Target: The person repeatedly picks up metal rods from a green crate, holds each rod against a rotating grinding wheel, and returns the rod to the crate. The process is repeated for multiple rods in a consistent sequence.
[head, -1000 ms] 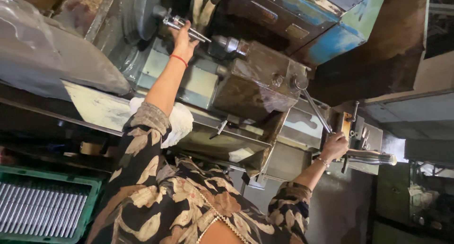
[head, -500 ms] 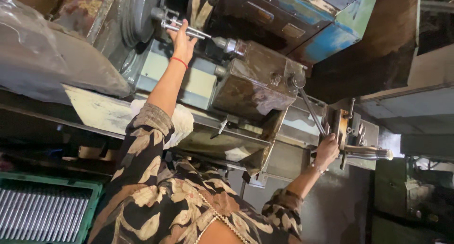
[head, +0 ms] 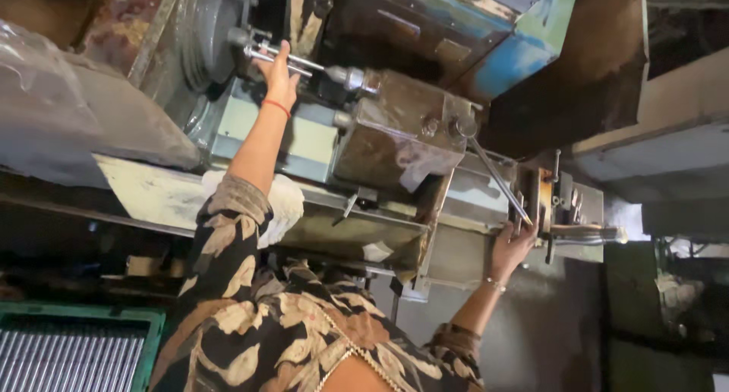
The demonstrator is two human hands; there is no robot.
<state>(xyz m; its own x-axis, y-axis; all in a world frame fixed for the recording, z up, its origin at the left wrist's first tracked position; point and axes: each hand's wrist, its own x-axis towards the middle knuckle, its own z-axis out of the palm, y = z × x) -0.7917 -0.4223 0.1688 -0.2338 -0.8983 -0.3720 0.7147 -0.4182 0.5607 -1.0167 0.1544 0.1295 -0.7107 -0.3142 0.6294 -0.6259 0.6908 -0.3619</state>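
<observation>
Rod (head: 282, 58) under raised left hand (head: 278, 74)

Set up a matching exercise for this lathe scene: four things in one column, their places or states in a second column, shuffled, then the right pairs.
Things:
1. Left hand
2. Right hand
3. Green plastic crate of grey metal rods
4. White cloth

Places or states:
A. Bottom left corner of the view
B. On the thin shiny metal rod by the grey round chuck
C. Lying on the machine's edge under the left forearm
D. At the long slanted steel lever

Pairs: 1-B, 2-D, 3-A, 4-C
</observation>
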